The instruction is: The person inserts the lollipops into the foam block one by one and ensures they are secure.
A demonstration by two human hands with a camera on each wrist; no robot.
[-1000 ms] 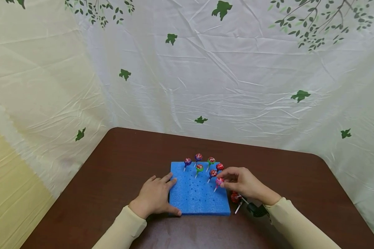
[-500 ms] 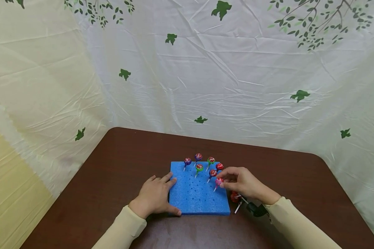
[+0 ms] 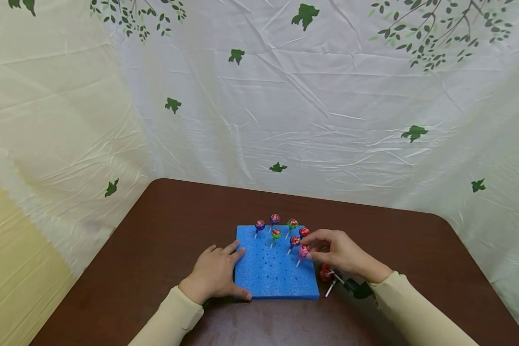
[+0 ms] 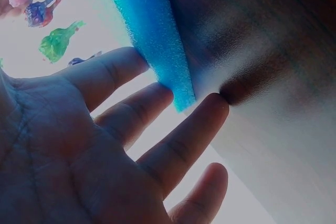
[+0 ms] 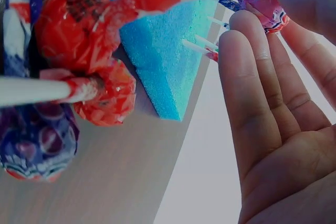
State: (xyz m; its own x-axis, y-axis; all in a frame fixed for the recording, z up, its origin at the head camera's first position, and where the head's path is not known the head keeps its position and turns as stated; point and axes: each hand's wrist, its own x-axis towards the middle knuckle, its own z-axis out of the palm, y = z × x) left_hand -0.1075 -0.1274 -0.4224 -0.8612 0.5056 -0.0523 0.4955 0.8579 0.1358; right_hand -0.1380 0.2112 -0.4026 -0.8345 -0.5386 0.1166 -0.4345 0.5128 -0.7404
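A blue foam board (image 3: 277, 287) dotted with small holes lies on the table. My left hand (image 3: 216, 271) rests at its left side, fingers spread, fingertips against the edge and thumb at the near corner. Over the board's right side, my right hand (image 3: 343, 253) pinches the head of a pink lollipop (image 3: 303, 251), whose white stick slants down to the foam. The right wrist view shows this pink lollipop (image 5: 268, 11) between thumb and fingers, the other fingers extended. Several wrapped lollipops stand in the far part of the board, among them a green one (image 3: 276, 233) and a purple one (image 3: 260, 225).
Loose lollipops lie right of the board under my right wrist, including a red one (image 5: 73, 27) and a purple one (image 5: 39, 140). A black wrist camera (image 3: 359, 289) is beside them. The brown table (image 3: 190, 206) ends at a leaf-patterned white curtain (image 3: 328, 105).
My right hand has shifted very slightly upward beside the pink lollipop. My left hand and the board hold their places; the head view tilts slightly.
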